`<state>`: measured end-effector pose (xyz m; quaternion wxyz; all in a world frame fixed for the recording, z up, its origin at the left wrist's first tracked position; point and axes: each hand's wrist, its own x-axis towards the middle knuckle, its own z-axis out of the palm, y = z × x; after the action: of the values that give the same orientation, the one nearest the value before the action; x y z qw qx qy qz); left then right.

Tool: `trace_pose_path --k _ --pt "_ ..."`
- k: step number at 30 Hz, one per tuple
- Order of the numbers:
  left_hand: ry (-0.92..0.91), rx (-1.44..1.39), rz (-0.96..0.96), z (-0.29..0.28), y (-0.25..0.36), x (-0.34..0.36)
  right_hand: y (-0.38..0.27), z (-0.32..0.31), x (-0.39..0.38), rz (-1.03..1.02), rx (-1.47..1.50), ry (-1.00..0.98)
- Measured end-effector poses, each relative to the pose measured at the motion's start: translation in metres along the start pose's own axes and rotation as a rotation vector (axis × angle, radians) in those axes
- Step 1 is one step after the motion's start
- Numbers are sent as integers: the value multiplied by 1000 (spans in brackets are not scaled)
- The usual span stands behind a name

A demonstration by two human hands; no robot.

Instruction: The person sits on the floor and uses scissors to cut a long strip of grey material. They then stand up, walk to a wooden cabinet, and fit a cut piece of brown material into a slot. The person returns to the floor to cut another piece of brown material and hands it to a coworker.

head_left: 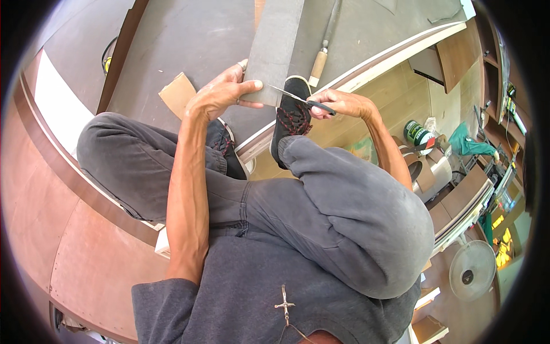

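My left hand (223,92) grips the near end of a long flat grey strip (275,46), thumb on top and fingers curled round its edge and under it. The strip runs away from me toward the top of the view. In my right hand (346,105) is a knife (295,96) with a thin pointed metal blade and a black handle. Its tip points left, over the strip's near end and close to my left thumb. A long metal tool with a wooden handle (319,64) lies right of the strip. Left of my left hand is a small tan piece (177,93).
I sit with bent legs; one black shoe (293,112) is just under the blade. A grey panel surface (166,34) spreads ahead, with a pale raised edge (378,66) crossing at right. Farther right stand a green-and-white can (418,133), tools and a fan (471,269).
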<state>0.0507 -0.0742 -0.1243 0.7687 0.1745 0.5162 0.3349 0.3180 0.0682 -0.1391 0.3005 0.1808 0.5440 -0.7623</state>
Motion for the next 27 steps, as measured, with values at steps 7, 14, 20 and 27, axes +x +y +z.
trace_pose_path --k 7,14,20,27 --pt "35 -54 12 -4 -3 -3 1 -6 8 24 34 -46" --pt "-10 -50 -2 -9 -6 -1 -1 -6 10 7 10 -50" --pt "-16 -60 6 -8 -6 -2 3 -5 10 2 9 -56" --pt "-24 -79 20 -11 -8 -1 2 -5 11 -5 30 -60"
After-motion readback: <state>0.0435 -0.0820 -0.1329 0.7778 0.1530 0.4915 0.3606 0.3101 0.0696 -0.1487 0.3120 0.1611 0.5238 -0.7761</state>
